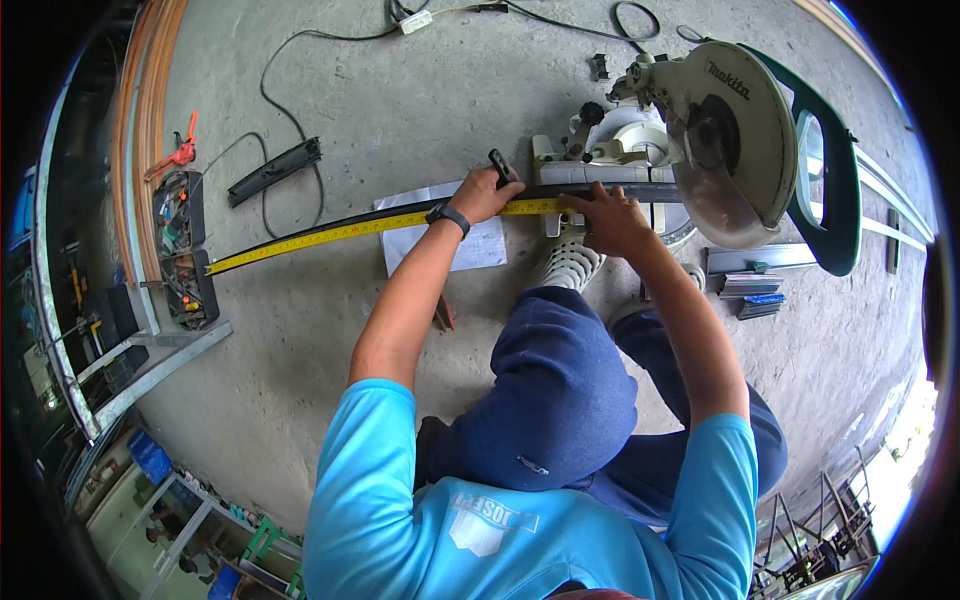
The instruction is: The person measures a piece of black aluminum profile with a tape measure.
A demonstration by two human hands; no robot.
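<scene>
A long dark profile bar [640, 192] runs sideways across the base of a miter saw [735, 130]. Alongside it stretches the yellow blade of a tape measure [340, 234], its far end near the toolbox on the left. My left hand [482, 196] is closed around a short black object [499, 163] that sticks up past the fingers, and rests right over the bar and tape; I cannot tell its kind. Close to the saw base, my right hand [612, 220] has its fingers closed over the tape and the bar's edge, hiding the tape's near end.
White paper sheets [470, 245] lie under the tape. An open toolbox [185, 240], red-handled tool [180, 150] and black channel piece [275, 172] are at left. Short profile offcuts [752, 285] lie below the saw. A power cord [268, 80] loops across the concrete floor.
</scene>
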